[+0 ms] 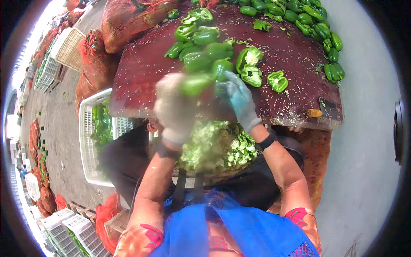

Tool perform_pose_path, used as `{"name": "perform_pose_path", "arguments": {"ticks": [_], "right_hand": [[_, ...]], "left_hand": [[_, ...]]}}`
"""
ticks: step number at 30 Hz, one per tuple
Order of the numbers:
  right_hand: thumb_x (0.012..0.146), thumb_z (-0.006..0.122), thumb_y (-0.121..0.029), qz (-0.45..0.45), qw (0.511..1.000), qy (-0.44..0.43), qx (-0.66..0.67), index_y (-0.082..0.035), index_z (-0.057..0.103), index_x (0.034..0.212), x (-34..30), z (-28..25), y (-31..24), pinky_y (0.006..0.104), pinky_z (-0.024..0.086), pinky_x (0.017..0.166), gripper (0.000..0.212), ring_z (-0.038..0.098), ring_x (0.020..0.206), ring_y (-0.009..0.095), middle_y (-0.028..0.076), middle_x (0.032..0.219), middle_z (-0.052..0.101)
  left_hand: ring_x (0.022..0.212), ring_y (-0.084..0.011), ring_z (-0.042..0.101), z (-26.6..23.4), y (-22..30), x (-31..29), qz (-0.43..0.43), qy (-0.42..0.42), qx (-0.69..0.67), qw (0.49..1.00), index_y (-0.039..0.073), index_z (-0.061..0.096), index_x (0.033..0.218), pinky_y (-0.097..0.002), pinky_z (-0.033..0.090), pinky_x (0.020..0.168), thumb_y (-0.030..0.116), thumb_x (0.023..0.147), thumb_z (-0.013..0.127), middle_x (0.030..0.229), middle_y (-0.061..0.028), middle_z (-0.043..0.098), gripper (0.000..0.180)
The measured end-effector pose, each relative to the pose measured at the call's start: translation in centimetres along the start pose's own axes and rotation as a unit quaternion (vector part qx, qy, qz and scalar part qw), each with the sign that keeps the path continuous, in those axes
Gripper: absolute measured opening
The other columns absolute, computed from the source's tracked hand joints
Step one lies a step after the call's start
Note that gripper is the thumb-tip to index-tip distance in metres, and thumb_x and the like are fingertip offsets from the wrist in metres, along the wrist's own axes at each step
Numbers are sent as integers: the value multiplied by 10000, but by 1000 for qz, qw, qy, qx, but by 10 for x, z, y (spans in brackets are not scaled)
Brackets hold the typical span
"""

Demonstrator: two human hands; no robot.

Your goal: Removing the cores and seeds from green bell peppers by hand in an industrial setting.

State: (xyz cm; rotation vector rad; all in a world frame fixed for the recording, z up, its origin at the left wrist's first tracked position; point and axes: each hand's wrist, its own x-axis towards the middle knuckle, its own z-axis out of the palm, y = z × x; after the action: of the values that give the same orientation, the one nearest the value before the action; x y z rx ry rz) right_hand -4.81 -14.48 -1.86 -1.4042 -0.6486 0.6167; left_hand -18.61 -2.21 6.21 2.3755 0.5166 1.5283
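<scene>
A green pepper (pixel 221 68) lies beside the right fingers (pixel 236 85).

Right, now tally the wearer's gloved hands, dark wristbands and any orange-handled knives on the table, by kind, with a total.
Gloved hands: 2 (left hand, right hand)
Dark wristbands: 2 (left wristband, right wristband)
Orange-handled knife: 1
Total: 5
</scene>
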Motion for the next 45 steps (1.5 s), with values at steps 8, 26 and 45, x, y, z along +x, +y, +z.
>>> {"name": "perform_pose_path", "arguments": {"ticks": [8, 26, 45], "right_hand": [[984, 549, -191, -51, 986, 29, -157, -89, 586, 1366, -16, 13, -30, 399, 504, 984, 397, 645, 1180, 324, 191, 1303, 652], [1047, 499, -277, 69, 943, 272, 177, -34, 521, 1404, 25, -94, -69, 379, 571, 873, 433, 678, 1095, 280, 183, 1257, 644], [1057, 420, -292, 47, 931, 317, 176, -15, 519, 1420, 7, -130, -78, 417, 477, 1055, 467, 603, 1235, 304, 195, 1359, 598]], "left_hand": [[917, -263, 691, 11, 3, -9, 6, -199, 75, 977, 172, 653, 1093, -366, 587, 719, 96, 746, 781, 1027, -42, 695, 377], [1085, -351, 644, -219, -278, 29, -234, -165, 318, 904, -28, 660, 1224, -422, 504, 957, 268, 852, 741, 1202, -235, 652, 482], [896, -365, 721, 213, 76, -35, -84, -423, 136, 892, 40, 615, 1109, -460, 603, 757, 202, 950, 543, 1119, -186, 647, 238]]}}
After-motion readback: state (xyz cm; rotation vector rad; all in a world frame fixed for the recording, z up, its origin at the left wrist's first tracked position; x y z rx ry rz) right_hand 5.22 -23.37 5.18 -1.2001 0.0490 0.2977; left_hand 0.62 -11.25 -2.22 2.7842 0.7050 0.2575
